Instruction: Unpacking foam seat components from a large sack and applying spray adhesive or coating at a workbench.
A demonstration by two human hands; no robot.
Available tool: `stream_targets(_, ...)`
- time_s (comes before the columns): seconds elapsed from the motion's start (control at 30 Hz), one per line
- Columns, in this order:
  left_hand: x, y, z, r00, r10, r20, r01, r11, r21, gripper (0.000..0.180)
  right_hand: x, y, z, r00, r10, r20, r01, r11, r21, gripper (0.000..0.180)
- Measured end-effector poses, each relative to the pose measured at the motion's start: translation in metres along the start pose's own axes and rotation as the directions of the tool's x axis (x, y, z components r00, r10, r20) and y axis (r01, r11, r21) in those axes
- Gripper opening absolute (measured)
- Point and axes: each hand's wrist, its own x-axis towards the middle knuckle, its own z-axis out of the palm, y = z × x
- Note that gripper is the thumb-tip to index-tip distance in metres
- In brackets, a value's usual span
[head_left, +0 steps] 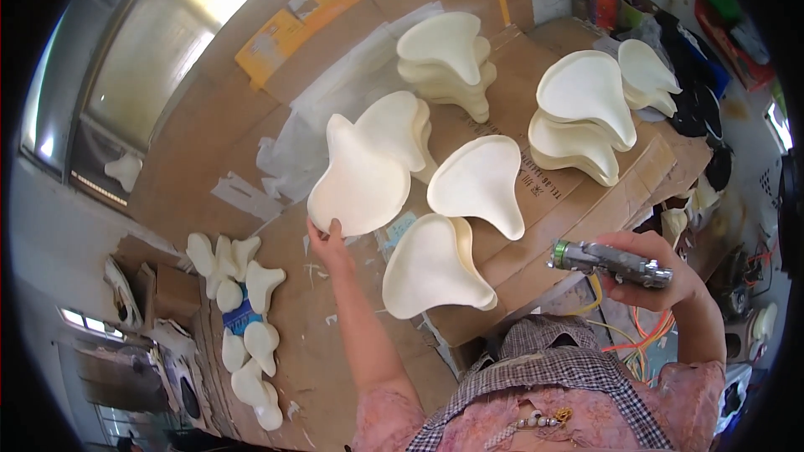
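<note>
My left hand (328, 238) grips the lower rim of a cream foam saddle-shaped pad (358, 177) and holds it up over the cardboard-covered table (553, 201). My right hand (657, 266) is closed around a metal spray gun (607, 261), its nozzle pointing left toward the pads. Two more pads lie just in front of me: one (431, 266) at the table's near edge and one (477, 184) behind it. Another pad (400, 127) sits partly hidden behind the held one.
Stacks of the same pads stand at the back middle (448, 63) and back right (586, 113). Several smaller pads (243, 318) line the cardboard floor at the left. Orange and yellow hoses (641, 339) hang by my right side. Clutter fills the far right.
</note>
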Motion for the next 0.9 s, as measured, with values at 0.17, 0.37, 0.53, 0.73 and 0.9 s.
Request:
stream_targets(0.17,-0.014,-0.006,-0.047,0.996,-0.092,-0.021,0.091,0.994,-0.055,0.049,0.001,-0.017,0.034,0.997,0.059,-0.040,-0.048,0.969,0.242,0.055)
stream_targets(0.37,-0.028,-0.014,-0.107,0.927,-0.181,-0.330,-0.076,0.769,-0.635,0.046,-0.008,-0.018,0.055,0.991,0.046,-0.122,-0.009,0.958,0.287,0.068)
stream_targets(0.53,-0.092,-0.100,-0.132,0.834,-0.551,0.023,0.546,0.832,0.099,0.045,-0.025,-0.035,0.067,0.986,0.145,0.078,-0.146,0.989,0.014,0.062)
stream_targets(0.73,-0.146,-0.126,-0.075,0.739,-0.670,0.073,0.668,0.743,0.044,0.038,-0.047,-0.052,0.062,0.946,0.295,0.137,-0.237,0.913,-0.332,0.055)
stream_targets(0.9,-0.149,-0.122,-0.068,0.813,-0.582,-0.016,0.580,0.812,-0.065,0.029,-0.042,-0.050,0.074,0.881,0.454,0.133,-0.374,0.840,-0.394,0.051)
